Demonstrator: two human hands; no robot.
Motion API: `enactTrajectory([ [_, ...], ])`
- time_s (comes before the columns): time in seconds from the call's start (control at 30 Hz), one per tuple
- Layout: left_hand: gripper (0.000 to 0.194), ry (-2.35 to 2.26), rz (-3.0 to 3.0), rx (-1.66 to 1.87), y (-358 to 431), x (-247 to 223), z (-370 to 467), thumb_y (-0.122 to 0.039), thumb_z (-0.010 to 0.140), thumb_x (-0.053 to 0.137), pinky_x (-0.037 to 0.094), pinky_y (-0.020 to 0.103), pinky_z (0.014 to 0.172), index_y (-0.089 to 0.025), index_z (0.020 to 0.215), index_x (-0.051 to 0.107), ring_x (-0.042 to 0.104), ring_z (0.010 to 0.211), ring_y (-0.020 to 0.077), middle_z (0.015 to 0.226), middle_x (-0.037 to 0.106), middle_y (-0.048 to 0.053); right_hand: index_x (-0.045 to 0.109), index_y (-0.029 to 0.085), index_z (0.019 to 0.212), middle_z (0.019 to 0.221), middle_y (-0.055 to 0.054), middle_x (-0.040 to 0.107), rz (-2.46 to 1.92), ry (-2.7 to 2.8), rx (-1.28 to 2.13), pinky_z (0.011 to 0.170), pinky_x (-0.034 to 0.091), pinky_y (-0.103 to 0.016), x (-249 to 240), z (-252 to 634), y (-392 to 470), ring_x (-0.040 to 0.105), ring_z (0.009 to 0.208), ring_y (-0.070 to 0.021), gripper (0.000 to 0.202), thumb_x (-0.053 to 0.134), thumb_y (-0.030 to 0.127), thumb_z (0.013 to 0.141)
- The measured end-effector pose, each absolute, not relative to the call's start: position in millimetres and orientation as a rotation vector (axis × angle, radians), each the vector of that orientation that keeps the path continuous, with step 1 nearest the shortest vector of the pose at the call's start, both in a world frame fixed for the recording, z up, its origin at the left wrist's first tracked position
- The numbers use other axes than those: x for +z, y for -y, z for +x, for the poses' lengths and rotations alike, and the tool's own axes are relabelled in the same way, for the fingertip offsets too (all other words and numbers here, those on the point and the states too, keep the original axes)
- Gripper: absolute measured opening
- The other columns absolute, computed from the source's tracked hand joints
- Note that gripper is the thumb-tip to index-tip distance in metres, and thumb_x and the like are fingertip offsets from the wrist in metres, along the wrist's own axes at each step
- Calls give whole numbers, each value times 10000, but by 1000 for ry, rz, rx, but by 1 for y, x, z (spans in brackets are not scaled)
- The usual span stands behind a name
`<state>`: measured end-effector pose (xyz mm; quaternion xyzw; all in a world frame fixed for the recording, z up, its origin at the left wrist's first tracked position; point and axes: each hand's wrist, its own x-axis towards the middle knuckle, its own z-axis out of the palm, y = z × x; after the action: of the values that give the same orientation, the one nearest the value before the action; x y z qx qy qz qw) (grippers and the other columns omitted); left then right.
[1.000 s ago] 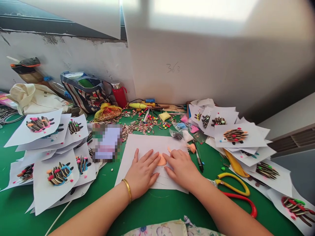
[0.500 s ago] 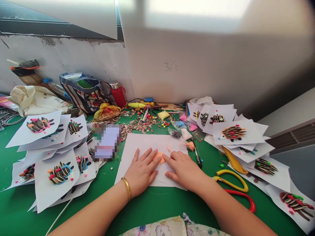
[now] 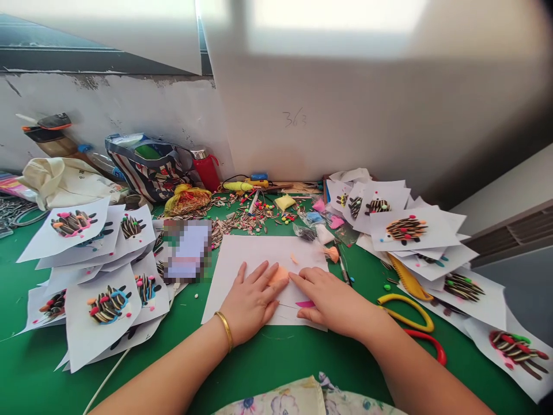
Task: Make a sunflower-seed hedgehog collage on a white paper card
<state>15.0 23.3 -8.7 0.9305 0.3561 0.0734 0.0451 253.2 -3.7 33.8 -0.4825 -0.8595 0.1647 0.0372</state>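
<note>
A sheet of white paper [image 3: 233, 253] lies in front of me on the green table. On it is a flattened patch of peach-orange modelling clay [image 3: 277, 275], partly covered by fingers. My left hand [image 3: 254, 300] rests flat with fingers spread, its fingertips on the clay. My right hand [image 3: 330, 297] lies opposite, fingers stretched out, the index fingertip at the clay's right edge. By the right thumb shows a pink sliver [image 3: 305, 304], partly hidden by the hand. A small orange scrap [image 3: 294, 259] sits above the clay, and an orange lump [image 3: 332, 253] is at the sheet's right edge.
Stacked cards with seed-and-clay hedgehogs stand left [image 3: 103, 305] and right [image 3: 412, 230]. Yellow-and-red scissors [image 3: 425, 323] lie right, near a black pen [image 3: 343, 266]. Behind the sheet are loose sunflower seeds [image 3: 242, 222], a blurred phone [image 3: 188, 251] and a red bottle [image 3: 206, 170].
The pink sliver now shows beside my right thumb. My right hand has shifted slightly right; the left stays on the clay. The view has tilted a little.
</note>
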Motion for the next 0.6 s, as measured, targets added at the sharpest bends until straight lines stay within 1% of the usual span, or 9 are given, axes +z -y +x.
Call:
enactTrajectory([
  [0.13,590,-1087,2790,327,-25,-12,11,-279,931,503,161,617,1168,-240,1493,328,345,1420,274,1538,379,120,384,273,1452,1246,-96,554,-1447,2665,459,960,440,-421,31,253,8,516,1145,-275,713,701,409,827],
  [0.23,514,-1129,2748,393,-27,-14,8,-271,942,478,230,595,1159,-171,1441,402,398,1388,265,1495,434,157,440,275,1413,1217,-98,556,-1484,2687,361,950,429,-443,28,248,10,512,1118,-291,693,722,440,802],
  [0.3,471,-1139,2742,392,-28,-14,7,-279,942,482,254,601,1147,-161,1397,455,413,1377,275,1476,457,162,464,272,1395,1201,-99,559,-1516,2696,336,944,424,-448,28,245,10,509,1111,-298,681,730,449,794],
  [0.33,472,-1141,2739,390,-29,-14,7,-280,938,488,258,602,1146,-161,1394,457,418,1374,276,1474,460,162,466,274,1394,1195,-97,561,-1523,2695,342,941,424,-445,28,245,10,508,1109,-296,679,731,449,793],
  [0.5,623,-1155,2695,418,-30,-15,8,-275,909,522,255,558,1164,-176,1485,309,430,1367,252,1476,463,148,395,281,1448,1197,-89,556,-1502,2678,399,944,419,-432,32,243,7,502,1106,-283,739,722,447,806],
  [0.6,653,-1171,2677,424,-30,-17,8,-291,907,526,237,539,1174,-184,1501,277,439,1360,246,1473,469,144,428,269,1429,1160,-97,565,-1543,2690,386,932,414,-441,32,239,6,508,1075,-287,723,725,462,799],
])
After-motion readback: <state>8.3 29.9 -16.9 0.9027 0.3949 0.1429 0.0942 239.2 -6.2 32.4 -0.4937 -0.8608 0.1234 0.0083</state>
